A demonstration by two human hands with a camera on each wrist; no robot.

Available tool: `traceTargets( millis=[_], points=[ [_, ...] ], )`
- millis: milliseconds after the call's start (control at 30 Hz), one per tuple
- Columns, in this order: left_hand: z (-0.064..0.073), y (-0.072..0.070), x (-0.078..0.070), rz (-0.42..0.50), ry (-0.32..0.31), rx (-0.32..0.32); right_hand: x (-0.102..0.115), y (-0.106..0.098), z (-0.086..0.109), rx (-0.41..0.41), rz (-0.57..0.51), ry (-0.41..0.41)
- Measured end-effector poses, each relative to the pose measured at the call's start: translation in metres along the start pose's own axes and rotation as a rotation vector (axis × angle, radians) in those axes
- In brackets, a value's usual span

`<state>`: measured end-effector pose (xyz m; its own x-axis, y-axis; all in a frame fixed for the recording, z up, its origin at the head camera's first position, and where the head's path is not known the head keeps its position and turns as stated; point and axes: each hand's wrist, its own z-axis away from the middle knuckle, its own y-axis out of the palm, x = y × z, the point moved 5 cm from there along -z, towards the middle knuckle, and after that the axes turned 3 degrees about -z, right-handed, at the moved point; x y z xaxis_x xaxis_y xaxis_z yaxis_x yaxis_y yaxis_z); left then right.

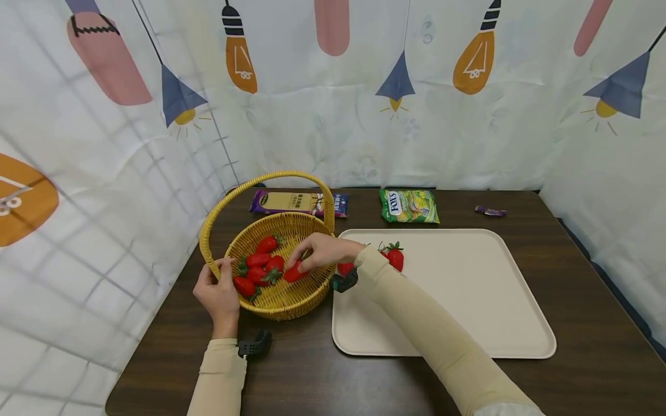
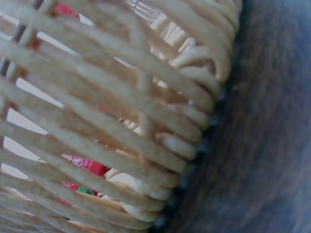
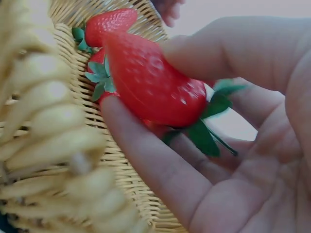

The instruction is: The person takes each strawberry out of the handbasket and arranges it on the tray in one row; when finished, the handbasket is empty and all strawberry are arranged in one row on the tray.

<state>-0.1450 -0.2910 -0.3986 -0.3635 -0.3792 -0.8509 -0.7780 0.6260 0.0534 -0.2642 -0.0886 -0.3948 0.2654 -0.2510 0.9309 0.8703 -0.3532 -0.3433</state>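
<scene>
Yellow wicker makes up the basket [image 1: 307,307] near the counter [image 1: 307,375]'s left edge, and within its rim is the red strawberry [image 1: 295,273] that your right grip [image 1: 325,250] pinches between thumb and fingers. Its leaves face your palm and its tip points left, toward five loose strawberries [image 1: 256,275] bunched in the basket's left half; you cannot tell whether it touches the weave below. Your right grip is the nearer one, while your left grip [image 1: 218,292] holds the basket at the left foot of its handle [image 1: 291,174]. That handle arches overhead, its right foot just beside your right grip, so lifting straight up looks awkward. Your right forearm crosses the beige tray [image 1: 468,306], partly hiding the tray strawberries [image 1: 396,259] at its far left corner. Along the counter's far edge lie a purple packet [image 1: 288,202], a green bag [image 1: 410,207] and a small wrapper [image 1: 490,211]
</scene>
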Motion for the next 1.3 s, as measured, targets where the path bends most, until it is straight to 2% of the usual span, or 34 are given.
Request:
traceTargets(
  millis=[367, 500, 733, 900, 1100, 1300],
  points=[
    [0.0, 0.0, -0.001, -0.007, -0.001, -0.001, 0.006, -0.01, 0.035, -0.236, 0.139, -0.126],
    [0.0, 0.0, -0.001, 0.003, -0.001, 0.003, 0.002, -0.012, 0.045, -0.287, 0.096, -0.127],
    [-0.001, -0.001, 0.005, 0.019, -0.011, 0.006, -0.008, -0.011, 0.061, -0.318, 0.034, -0.058],
    [-0.001, -0.001, 0.007, 0.017, -0.013, 0.004, -0.01, -0.014, 0.072, -0.363, 0.003, -0.07],
    [-0.001, 0.0, 0.006, 0.02, -0.013, 0.007, -0.019, -0.026, 0.092, -0.491, -0.028, -0.04],
    [-0.001, 0.0, 0.007, 0.023, -0.026, 0.002, -0.039, -0.04, 0.115, -0.618, -0.163, 0.004]
  ],
)
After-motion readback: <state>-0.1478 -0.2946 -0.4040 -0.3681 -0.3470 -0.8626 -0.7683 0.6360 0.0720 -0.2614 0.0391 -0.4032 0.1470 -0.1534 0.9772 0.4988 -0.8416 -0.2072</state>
